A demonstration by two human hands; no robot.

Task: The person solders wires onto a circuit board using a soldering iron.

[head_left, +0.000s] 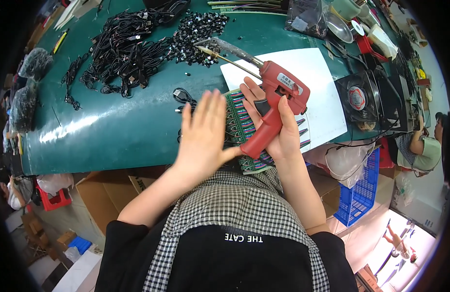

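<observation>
My right hand [286, 134] holds a red soldering gun [289, 86], its grip lying across the palm and the thumb along its side. The gun's long tip points up and left. My left hand [202, 134] is flat, slightly blurred, with fingers stretched upward; its thumb reaches the bottom of the gun's grip. Between and beneath my hands lies a green circuit board panel [233, 117] with rows of coloured wires, partly covered by the right hand and the gun. A white sheet [327, 109] lies under its right side. One coiled black cable [182, 94] rests beyond my left fingertips.
Bundled black cables [130, 48] and a heap of small black connectors [198, 34] cover the far side of the green table [103, 141]. At right stands a black fan [357, 97]. Below the table edge are a blue crate [358, 194] and a cardboard box [105, 194].
</observation>
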